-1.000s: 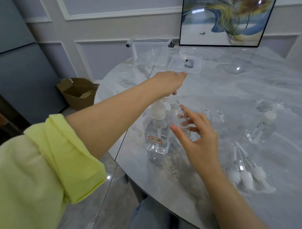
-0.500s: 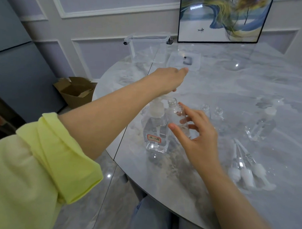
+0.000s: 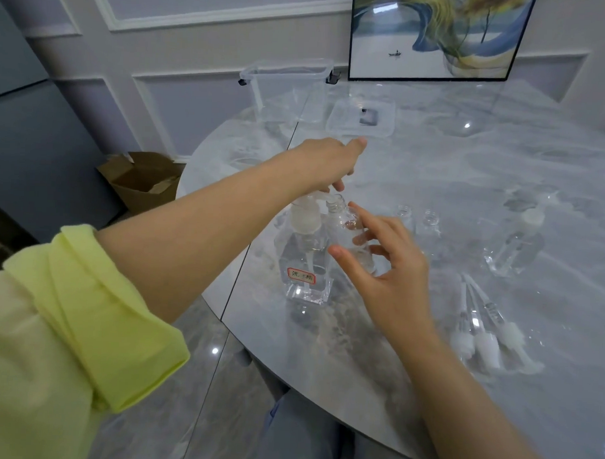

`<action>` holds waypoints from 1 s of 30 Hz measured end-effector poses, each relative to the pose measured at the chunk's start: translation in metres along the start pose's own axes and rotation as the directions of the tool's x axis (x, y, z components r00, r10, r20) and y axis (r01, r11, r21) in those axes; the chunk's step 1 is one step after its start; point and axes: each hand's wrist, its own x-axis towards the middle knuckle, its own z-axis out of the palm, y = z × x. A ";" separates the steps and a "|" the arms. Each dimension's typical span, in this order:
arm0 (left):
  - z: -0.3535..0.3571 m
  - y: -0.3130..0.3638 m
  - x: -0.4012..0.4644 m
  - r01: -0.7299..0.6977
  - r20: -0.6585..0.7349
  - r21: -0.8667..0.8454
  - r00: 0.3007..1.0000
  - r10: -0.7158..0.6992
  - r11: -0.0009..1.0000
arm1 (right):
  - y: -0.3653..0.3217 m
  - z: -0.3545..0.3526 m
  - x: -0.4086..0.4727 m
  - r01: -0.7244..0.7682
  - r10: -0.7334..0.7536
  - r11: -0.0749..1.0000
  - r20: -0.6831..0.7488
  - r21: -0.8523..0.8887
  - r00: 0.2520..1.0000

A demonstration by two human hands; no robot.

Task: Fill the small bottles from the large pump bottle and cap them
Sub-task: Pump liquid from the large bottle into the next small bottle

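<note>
The person wears a pale yellow-green top of soft cloth. Its left sleeve point(image 3: 85, 324) is loose and wide, pushed up into thick folds with a plain hemmed cuff, leaving the left forearm point(image 3: 198, 225) bare. The right forearm point(image 3: 459, 399) is bare with no sleeve in view. No rings, watch or bands show on either arm. Light blue-grey trousers point(image 3: 307, 432) cover the lap.

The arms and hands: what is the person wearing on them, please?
The left arm has a light yellow-green sleeve, rolled or pushed up above the elbow; the forearm is bare. The right arm shows no sleeve in view. Both hands, left and right, are bare: no gloves, rings or watch visible.
</note>
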 end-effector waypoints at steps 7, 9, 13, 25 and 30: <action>0.000 0.001 -0.001 0.003 0.005 -0.027 1.000 -0.003 1.000 | 0.000 0.001 0.000 -0.005 0.005 1.000 -0.001 -0.012 1.000; -0.001 0.000 0.000 0.003 -0.003 -0.025 1.000 -0.003 1.000 | 0.000 0.000 0.000 -0.013 0.013 1.000 -0.003 -0.010 1.000; -0.001 0.001 0.001 -0.003 -0.006 -0.026 1.000 0.003 1.000 | 0.000 0.001 0.000 -0.025 0.025 1.000 0.004 -0.011 1.000; -0.003 0.005 -0.002 -0.008 -0.032 0.045 0.999 0.009 0.999 | -0.001 0.000 0.000 -0.027 0.027 1.000 0.002 -0.012 1.000; -0.003 0.005 -0.002 0.018 0.029 0.048 0.999 -0.020 0.999 | -0.002 0.000 0.000 -0.036 0.037 0.999 0.003 -0.010 0.999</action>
